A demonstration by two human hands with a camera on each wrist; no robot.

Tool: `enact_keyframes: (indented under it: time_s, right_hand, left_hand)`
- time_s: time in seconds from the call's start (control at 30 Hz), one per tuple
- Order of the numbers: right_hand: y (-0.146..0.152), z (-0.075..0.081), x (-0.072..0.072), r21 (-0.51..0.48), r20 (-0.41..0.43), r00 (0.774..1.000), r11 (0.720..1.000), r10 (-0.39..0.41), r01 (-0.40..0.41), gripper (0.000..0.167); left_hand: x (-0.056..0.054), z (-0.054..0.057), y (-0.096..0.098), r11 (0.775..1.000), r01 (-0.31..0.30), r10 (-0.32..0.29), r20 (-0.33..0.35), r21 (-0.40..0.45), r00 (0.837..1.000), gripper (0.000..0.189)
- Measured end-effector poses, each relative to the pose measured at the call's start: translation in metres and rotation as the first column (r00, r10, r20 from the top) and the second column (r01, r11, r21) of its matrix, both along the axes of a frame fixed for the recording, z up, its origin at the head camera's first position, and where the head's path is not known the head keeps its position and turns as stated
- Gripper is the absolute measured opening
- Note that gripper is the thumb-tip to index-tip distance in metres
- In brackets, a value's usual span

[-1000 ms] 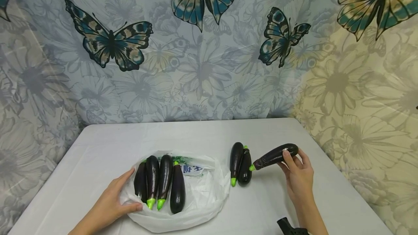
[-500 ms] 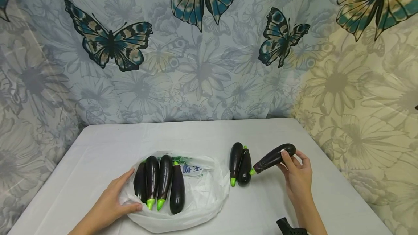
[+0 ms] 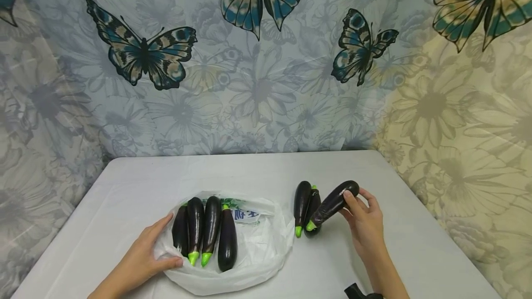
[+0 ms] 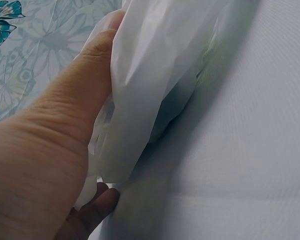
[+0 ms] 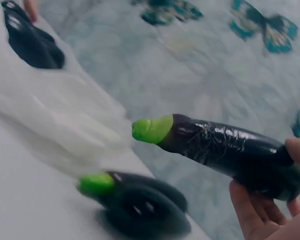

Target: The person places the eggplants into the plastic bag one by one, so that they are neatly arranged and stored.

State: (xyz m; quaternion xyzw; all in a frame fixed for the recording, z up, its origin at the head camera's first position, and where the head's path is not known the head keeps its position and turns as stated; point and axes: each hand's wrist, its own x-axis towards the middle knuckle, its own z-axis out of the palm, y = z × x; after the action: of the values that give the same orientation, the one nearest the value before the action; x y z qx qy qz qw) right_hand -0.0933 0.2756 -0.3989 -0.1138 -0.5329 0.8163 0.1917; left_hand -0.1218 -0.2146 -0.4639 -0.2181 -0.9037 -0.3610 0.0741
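A glossy dark eggplant with a green stem end is pinched near its rounded end by my right hand. It tilts down to the left, its stem end over one of two eggplants lying side by side on the table. The right wrist view shows the held eggplant raised above that pair. My left hand grips the left side of a white plastic bag, thumb over the rim. Several eggplants lie in the bag's left part. In the left wrist view, the bag lies between thumb and fingers.
A white-covered table carries everything. A butterfly-and-flower printed cloth hangs behind it and at both sides. A black strap-like piece sits by the right forearm at the bottom edge.
My right hand has moved left with the eggplant, which now tilts more steeply and overlaps the pair in the head view. The left hand and the bag stay in place.
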Motion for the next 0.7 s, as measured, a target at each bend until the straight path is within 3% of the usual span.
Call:
enact_keyframes:
  time_s: [0.17, 0.37, 0.7]
  right_hand:
    - [-0.031, 0.007, -0.007, 0.118, 0.062, 0.987, 0.981, 0.148, -0.154, 0.048]
    - [-0.065, 0.017, -0.018, 0.221, 0.086, 0.963, 0.937, 0.256, -0.269, 0.055]
    - [-0.117, 0.006, -0.034, 0.280, 0.134, 0.928, 0.885, 0.347, -0.371, 0.057]
  left_hand:
    - [-0.001, -0.003, 0.000, 1.000, 0.003, -0.003, -0.015, 0.010, 1.000, 0.108]
    - [-0.003, -0.004, 0.000, 1.000, 0.006, -0.006, 0.003, 0.007, 1.000, 0.109]
    - [-0.003, -0.004, -0.002, 1.000, 0.007, -0.007, -0.002, 0.014, 1.000, 0.108]
